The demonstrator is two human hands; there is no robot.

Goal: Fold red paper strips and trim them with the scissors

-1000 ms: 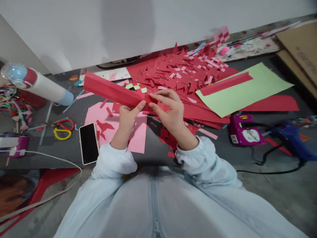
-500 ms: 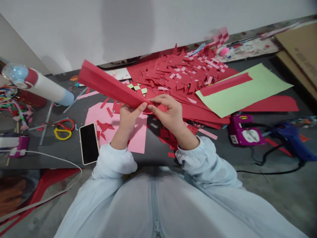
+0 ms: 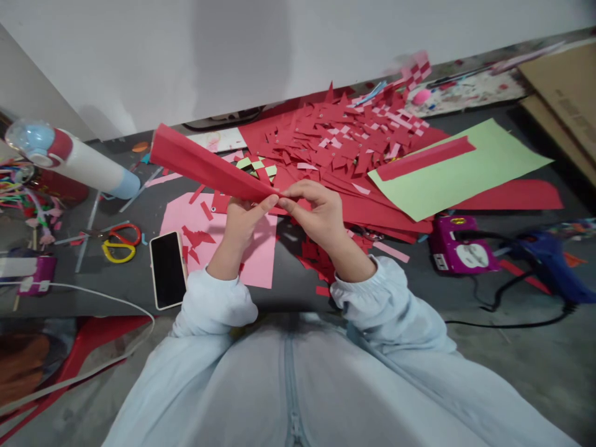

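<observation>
A long folded strip of red paper (image 3: pixel 200 162) slants up to the left above the table. Its near end is pinched between the thumb and fingers of my left hand (image 3: pixel 244 223). My right hand (image 3: pixel 319 211) grips the same end, its thumb tip almost touching the left one. Under my left hand lies a pink sheet (image 3: pixel 258 267) with red paper scraps (image 3: pixel 198 237) on it. Behind both hands spreads a large heap of red and pink paper pieces (image 3: pixel 335 136). The fingers on the far side of the strip are partly hidden.
To the left are scissors (image 3: pixel 121 242), a phone (image 3: pixel 167 270) and a white bottle (image 3: pixel 88 161) lying tilted. At right, a light green sheet (image 3: pixel 465 174) carries a red strip, with a purple box (image 3: pixel 463 245) and a blue glue gun (image 3: pixel 549 264) nearer me.
The far end of the red paper strip has dipped slightly and its folded sides look narrower. Both hands keep nearly the same place and grip.
</observation>
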